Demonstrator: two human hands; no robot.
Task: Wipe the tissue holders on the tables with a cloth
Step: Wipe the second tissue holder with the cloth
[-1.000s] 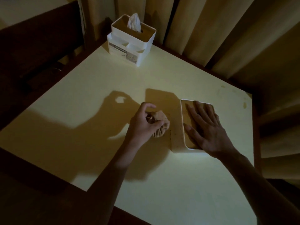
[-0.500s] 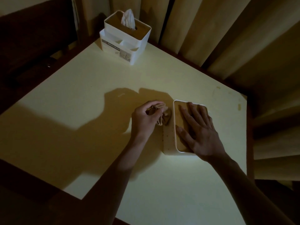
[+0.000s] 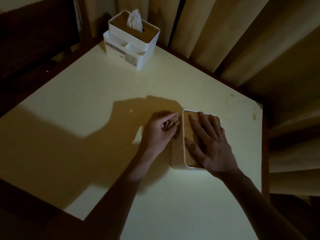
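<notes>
Head cam, dim light, hard shadows. Left hand (image 3: pixel 156 131) is clenched around a bunched brown cloth (image 3: pixel 170 123), folds sticking out between thumb and fingers; the wad is pressed against the left side wall of the near tissue holder (image 3: pixel 177 153). That wall is speckled with small dark dots just below the left hand's knuckles. Right hand (image 3: pixel 210 144) lies flat, fingers straight and spread, palm down on the holder's tan top panel, pinning it; thumb points toward the left hand, fingertips reach the far end of the lid. Holder sits on the pale table (image 3: pixel 103 94), white rim visible around the right hand's fingers, directly between the two hands' wrists. Left hand's shadow falls on the tabletop to its left. Second tissue holder (image 3: pixel 147 42) stands well beyond both hands at the far corner of the table, white body, tan top, a white tissue (image 3: pixel 134 19) poking up from its slot, front compartments and a printed label facing the hands. Tan curtain (image 3: pixel 216 32) hangs past the table edge, beyond and to the right of the right hand. Dark bench or seat (image 3: pixel 34 42) far left of the left hand; detail too dark to tell.
</notes>
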